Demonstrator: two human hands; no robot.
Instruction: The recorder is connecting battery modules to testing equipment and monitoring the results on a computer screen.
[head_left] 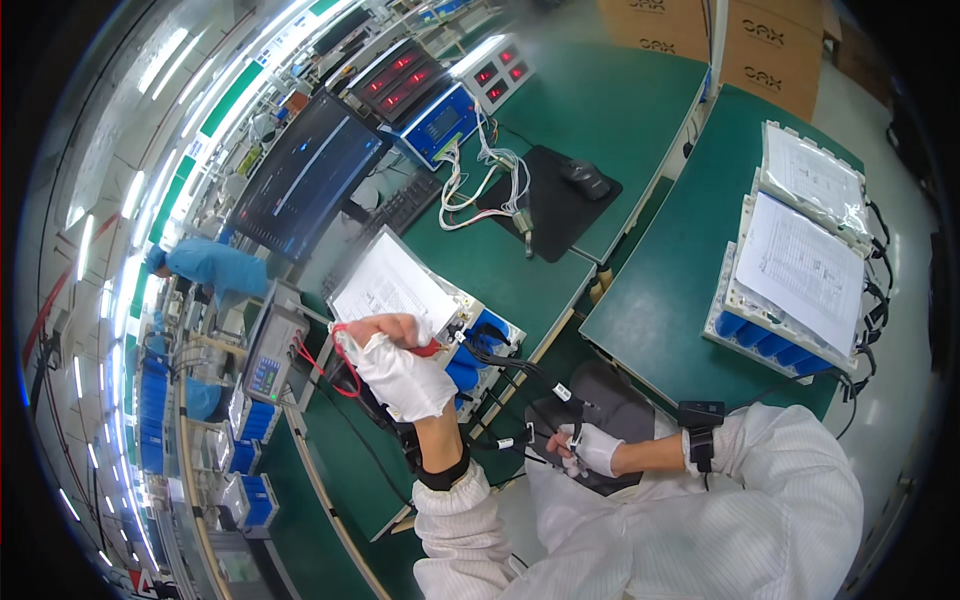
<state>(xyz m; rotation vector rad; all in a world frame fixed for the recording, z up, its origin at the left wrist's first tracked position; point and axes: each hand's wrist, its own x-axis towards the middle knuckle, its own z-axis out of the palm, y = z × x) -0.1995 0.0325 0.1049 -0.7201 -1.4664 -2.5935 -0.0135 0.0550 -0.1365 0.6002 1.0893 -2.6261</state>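
Observation:
My left hand (398, 362), in a white fingerless glove, grips a red probe with a red lead over a blue battery pack (478, 338) on the green bench. A printed paper sheet (392, 285) lies on top of that pack. My right hand (583, 448), also gloved, is closed on a black cable connector (562, 432) near the bench's front edge, close to my body. Black cables run from the pack toward my right hand.
A grey meter (270, 352) sits left of the pack. A dark monitor (305, 175), a keyboard, a blue instrument (440, 122) and red-digit displays stand behind. A mouse rests on a black mat (560, 195). Two more packs with sheets (800, 270) lie on the right bench. A person in blue works far left.

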